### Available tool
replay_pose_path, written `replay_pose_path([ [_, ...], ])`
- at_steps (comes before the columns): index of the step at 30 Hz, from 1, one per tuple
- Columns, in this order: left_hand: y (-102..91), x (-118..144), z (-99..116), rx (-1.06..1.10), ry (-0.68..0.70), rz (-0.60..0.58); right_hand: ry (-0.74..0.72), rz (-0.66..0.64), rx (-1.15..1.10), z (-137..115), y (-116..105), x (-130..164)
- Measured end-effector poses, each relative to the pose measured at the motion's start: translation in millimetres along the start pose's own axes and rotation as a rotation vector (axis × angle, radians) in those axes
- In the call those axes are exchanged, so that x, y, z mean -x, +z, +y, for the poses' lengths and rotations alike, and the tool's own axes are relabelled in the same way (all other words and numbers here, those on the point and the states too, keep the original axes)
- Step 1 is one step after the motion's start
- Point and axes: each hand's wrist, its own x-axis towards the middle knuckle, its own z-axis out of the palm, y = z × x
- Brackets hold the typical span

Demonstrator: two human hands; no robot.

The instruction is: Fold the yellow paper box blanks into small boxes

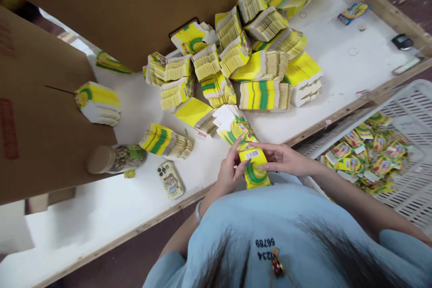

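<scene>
In front of my body, a yellow and green printed carton point(257, 174) with a barcode lies between my two hands. My left hand point(229, 170) grips its left edge, thumb and index finger bent over it. From the other side my right hand point(285, 158) holds the right edge between its fingers and thumb. Just beyond the hands, a fan of similar cartons with white flaps point(232, 121) rests at the table's front; how it meets the held carton is partly hidden by my fingers.
Bundles of flat yellow cartons point(265, 94) cover the middle of the white table point(337, 67). Large cardboard boxes point(135, 4) stand at the left and back. A phone point(171, 181) and a jar point(118, 158) lie left. A white basket point(415, 153) of filled-looking cartons point(381, 148) stands right.
</scene>
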Motion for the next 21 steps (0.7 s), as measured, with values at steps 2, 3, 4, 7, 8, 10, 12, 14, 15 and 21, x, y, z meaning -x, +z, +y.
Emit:
replay_pose_path([
  [2,-0.4,-4.7,-4.3,-0.061,0.101,-0.001,0.018,0.032,-0.047,1.9,0.9,-2.0],
  [3,-2.8,-10.6,-5.9,-0.114,0.165,0.001,0.022,0.083,-0.055,2.5,0.7,-1.5],
  [4,-7.4,-19.4,-7.0,-0.189,0.230,0.022,0.020,0.149,-0.052,2.5,-1.1,1.1],
  [7,-32.9,-60.5,-8.8,-0.521,0.317,0.259,-0.010,0.401,0.008,-4.6,-25.1,26.0],
  [8,-43.8,-76.6,-9.6,-0.624,0.273,0.370,-0.025,0.516,0.040,-9.2,-39.4,40.1],
  [10,-64.2,-106.6,-12.6,-0.725,0.170,0.454,-0.059,0.806,0.124,-19.6,-71.0,72.4],
  [12,-78.0,-129.6,-16.7,-0.736,0.093,0.408,-0.084,1.060,0.202,-29.5,-95.3,101.6],
  [14,-84.4,-144.4,-19.9,-0.731,0.071,0.351,-0.101,1.164,0.227,-36.9,-105.0,118.5],
  [15,-85.9,-149.3,-20.6,-0.725,0.064,0.347,-0.108,1.163,0.225,-39.5,-105.6,121.4],
  [21,-98.5,-157.2,-9.3,-0.705,-0.019,0.353,-0.027,1.096,0.436,-46.7,-113.0,136.1],
])
